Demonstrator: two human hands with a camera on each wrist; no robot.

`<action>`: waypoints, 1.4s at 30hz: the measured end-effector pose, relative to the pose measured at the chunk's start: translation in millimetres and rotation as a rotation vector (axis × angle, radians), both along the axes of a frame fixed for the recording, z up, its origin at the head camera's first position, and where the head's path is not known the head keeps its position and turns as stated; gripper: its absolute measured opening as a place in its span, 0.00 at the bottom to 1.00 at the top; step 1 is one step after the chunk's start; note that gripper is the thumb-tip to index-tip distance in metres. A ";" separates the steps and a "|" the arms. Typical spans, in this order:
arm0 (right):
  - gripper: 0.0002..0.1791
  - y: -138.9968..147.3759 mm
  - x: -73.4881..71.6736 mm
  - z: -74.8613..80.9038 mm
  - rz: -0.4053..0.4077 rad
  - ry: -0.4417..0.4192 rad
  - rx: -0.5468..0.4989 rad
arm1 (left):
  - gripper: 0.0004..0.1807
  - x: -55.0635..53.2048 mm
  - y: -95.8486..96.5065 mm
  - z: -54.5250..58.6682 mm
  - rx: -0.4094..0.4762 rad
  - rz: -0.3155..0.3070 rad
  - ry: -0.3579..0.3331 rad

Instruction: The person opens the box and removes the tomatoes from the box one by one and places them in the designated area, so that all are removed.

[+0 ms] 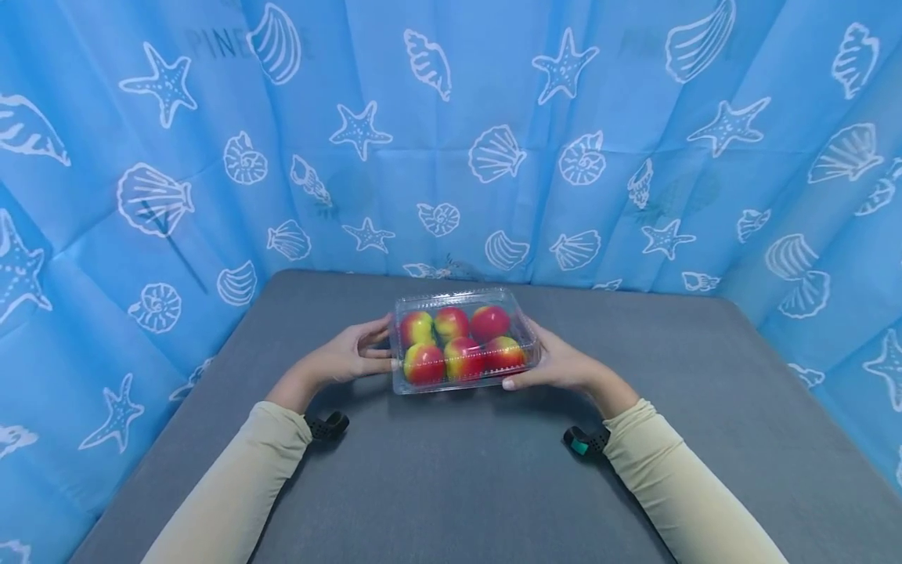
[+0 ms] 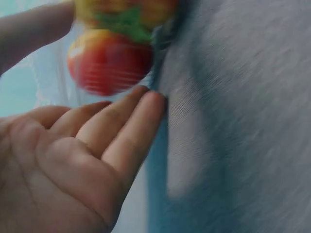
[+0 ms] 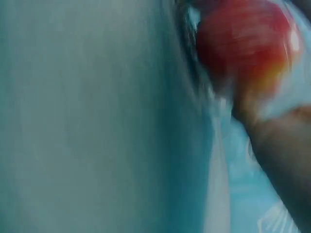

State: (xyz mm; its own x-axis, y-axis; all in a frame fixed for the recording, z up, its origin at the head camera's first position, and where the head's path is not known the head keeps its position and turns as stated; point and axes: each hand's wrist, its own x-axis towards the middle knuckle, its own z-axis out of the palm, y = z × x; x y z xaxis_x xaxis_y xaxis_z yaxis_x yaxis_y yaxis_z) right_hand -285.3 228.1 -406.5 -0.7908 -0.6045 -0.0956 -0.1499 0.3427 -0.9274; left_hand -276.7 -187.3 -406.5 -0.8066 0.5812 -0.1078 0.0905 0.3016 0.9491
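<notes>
A clear plastic clamshell box [image 1: 461, 297] with a ribbed rim sits in front of me, level with the far half of the table. Several red-and-yellow, apple-like fruits [image 1: 463, 360] fill it in two rows. My left hand [image 1: 341, 356] grips its left end, fingers and thumb spread apart along that side. At the opposite end my right hand [image 1: 567, 364] holds on, its thumb along the near corner and its other fingers mostly hidden behind the box. Close up, a fruit [image 2: 111, 63] shows beyond the left fingers; the right wrist view is blurred, with one red fruit [image 3: 245, 43] near the hand.
A grey cloth-covered table [image 1: 451, 478] lies under both arms. Blue curtains [image 1: 437, 110] printed with white shells and starfish hang behind it and along both sides. A black strap [image 1: 327, 427] is on the left wrist, another [image 1: 585, 442] on the right.
</notes>
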 end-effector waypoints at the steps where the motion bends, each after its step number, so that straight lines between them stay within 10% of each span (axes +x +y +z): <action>1: 0.66 -0.6 0.6 0.2 0.015 0.003 0.016 | 0.56 0.1 1.8 -0.2 -0.013 0.005 -0.002; 19: 0.59 -1.1 2.7 0.1 -0.027 0.022 0.058 | 0.56 3.4 8.2 0.9 -0.003 0.039 0.023; 42: 0.70 -5.7 9.5 15.1 0.013 0.022 0.164 | 0.76 6.7 10.4 10.0 -0.230 0.017 0.011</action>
State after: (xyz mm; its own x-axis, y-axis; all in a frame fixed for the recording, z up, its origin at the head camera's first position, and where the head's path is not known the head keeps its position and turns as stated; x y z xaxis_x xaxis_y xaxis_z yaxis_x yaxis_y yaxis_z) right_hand -275.9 222.4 -391.4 -0.7863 -0.5920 -0.1771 -0.1743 0.4875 -0.8555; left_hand -270.1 -177.0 -396.5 -0.8180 0.5287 -0.2267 0.0938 0.5114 0.8542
